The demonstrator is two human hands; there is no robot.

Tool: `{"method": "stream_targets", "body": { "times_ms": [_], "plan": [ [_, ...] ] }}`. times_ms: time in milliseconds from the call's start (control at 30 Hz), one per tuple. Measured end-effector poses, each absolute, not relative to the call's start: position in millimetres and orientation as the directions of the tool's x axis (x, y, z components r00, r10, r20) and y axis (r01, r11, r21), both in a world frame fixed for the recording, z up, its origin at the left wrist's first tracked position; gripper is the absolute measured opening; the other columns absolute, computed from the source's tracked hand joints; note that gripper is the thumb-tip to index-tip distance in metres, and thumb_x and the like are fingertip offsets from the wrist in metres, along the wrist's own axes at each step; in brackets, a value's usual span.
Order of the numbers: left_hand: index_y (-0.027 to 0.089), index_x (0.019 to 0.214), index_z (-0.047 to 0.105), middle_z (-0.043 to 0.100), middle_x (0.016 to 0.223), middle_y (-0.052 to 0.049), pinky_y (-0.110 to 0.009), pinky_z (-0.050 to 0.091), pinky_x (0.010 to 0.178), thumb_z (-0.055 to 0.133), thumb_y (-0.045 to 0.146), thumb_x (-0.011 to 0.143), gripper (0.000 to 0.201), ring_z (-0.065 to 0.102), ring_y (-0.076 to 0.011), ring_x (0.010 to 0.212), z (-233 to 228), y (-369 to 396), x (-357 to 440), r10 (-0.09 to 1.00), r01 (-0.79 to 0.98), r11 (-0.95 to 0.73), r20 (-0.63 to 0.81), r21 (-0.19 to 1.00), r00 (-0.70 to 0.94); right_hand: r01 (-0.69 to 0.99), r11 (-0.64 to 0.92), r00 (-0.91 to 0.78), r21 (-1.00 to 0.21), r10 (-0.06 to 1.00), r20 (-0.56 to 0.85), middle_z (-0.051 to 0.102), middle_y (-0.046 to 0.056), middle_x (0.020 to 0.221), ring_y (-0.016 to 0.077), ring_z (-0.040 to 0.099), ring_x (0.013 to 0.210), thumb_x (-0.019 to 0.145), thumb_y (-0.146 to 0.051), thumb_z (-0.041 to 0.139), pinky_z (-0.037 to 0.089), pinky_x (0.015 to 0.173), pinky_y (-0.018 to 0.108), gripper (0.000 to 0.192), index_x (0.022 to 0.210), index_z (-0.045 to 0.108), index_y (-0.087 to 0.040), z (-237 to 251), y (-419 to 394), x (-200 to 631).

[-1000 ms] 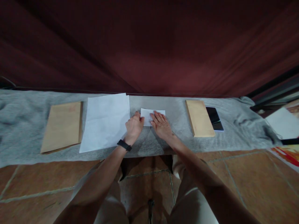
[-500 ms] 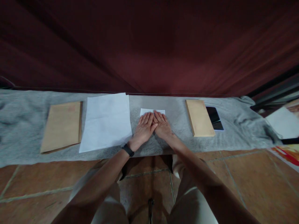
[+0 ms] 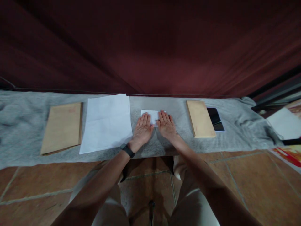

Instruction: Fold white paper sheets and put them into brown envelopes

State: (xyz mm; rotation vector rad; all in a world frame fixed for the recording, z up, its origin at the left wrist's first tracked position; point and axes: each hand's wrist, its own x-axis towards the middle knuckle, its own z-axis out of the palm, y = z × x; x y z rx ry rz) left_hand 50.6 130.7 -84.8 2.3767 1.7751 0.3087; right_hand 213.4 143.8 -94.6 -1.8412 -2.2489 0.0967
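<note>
A small white piece of folded paper [image 3: 154, 116] lies flat on the grey cloth, partly covered by both hands. My left hand [image 3: 143, 128] rests palm down over its left end, fingers stretched out. Across the right end lies my right hand [image 3: 166, 125], also flat with its fingers extended. Between the two hands a strip of the paper shows, with the thumbs pointing towards each other. To the left of my left hand is a stack of large white paper sheets [image 3: 107, 122].
A brown envelope stack [image 3: 62, 127] lies at the far left of the grey cloth [image 3: 178, 147]. On the right are a smaller stack of brown envelopes [image 3: 201, 119] and a dark phone [image 3: 215, 117]. A dark red curtain [image 3: 150, 62] hangs along the back edge.
My hands have slid apart from the middle of the small paper, the right one moving rightward and the left slightly leftward. More of the paper's middle shows between them.
</note>
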Motion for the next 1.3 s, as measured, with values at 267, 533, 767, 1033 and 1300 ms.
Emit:
{"method": "stream_targets", "body": {
  "times_ms": [267,533,767,1033,1300],
  "plan": [
    [0.007,0.160,0.028,0.026,0.168,-0.017,-0.046,0.017,0.129,0.033,0.034,0.102,0.065,0.019,-0.0266,0.158,-82.3,135.5,45.8,0.980,0.947,-0.200,0.058,0.252,0.192,0.975,0.135,-0.113,-0.178,0.985,0.127,0.032,0.013,0.166,0.0280,0.037,0.150,0.108,-0.034,0.031,0.025,0.124,0.048,0.056,0.159,0.036,-0.012,-95.1,147.5,223.2],
    [0.003,0.158,0.032,0.027,0.167,-0.018,-0.048,0.016,0.129,0.032,0.029,0.100,0.063,0.020,-0.0282,0.157,-76.8,137.8,42.5,0.992,0.967,-0.121,0.048,0.222,0.113,0.983,0.095,-0.092,-0.158,0.995,0.031,0.032,0.011,0.166,0.0308,0.036,0.150,0.106,-0.035,0.033,0.027,0.122,0.051,0.057,0.159,0.036,-0.016,-86.0,152.2,239.1],
    [0.011,0.161,0.028,0.023,0.170,-0.011,-0.048,0.016,0.130,0.031,0.027,0.101,0.062,0.012,-0.0249,0.159,-77.6,136.3,53.3,0.942,0.907,-0.326,0.166,0.264,0.291,0.981,0.094,-0.089,-0.168,0.995,0.038,0.035,0.010,0.165,0.0332,0.039,0.148,0.105,-0.035,0.036,0.029,0.121,0.054,0.055,0.158,0.039,-0.018,-84.8,152.5,239.6],
    [0.011,0.159,0.035,0.031,0.167,-0.009,-0.046,0.014,0.130,0.028,0.032,0.103,0.060,0.018,-0.0255,0.158,-80.7,140.0,60.6,0.938,0.900,-0.346,0.090,0.265,0.335,0.963,0.150,-0.128,-0.222,0.985,0.113,0.035,0.016,0.164,0.0305,0.033,0.152,0.106,-0.031,0.034,0.023,0.125,0.052,0.056,0.157,0.039,-0.008,-76.2,154.4,227.4],
    [0.004,0.159,0.031,0.032,0.166,-0.014,-0.043,0.014,0.130,0.023,0.021,0.100,0.061,0.019,-0.0236,0.158,-76.7,138.5,59.4,0.932,0.903,-0.363,0.065,0.229,0.358,0.879,0.365,-0.360,-0.307,0.930,0.077,0.036,0.011,0.165,0.0205,0.027,0.155,0.109,-0.039,0.028,0.023,0.128,0.041,0.058,0.159,0.034,-0.011,-83.2,151.0,201.7]
  ]
}}
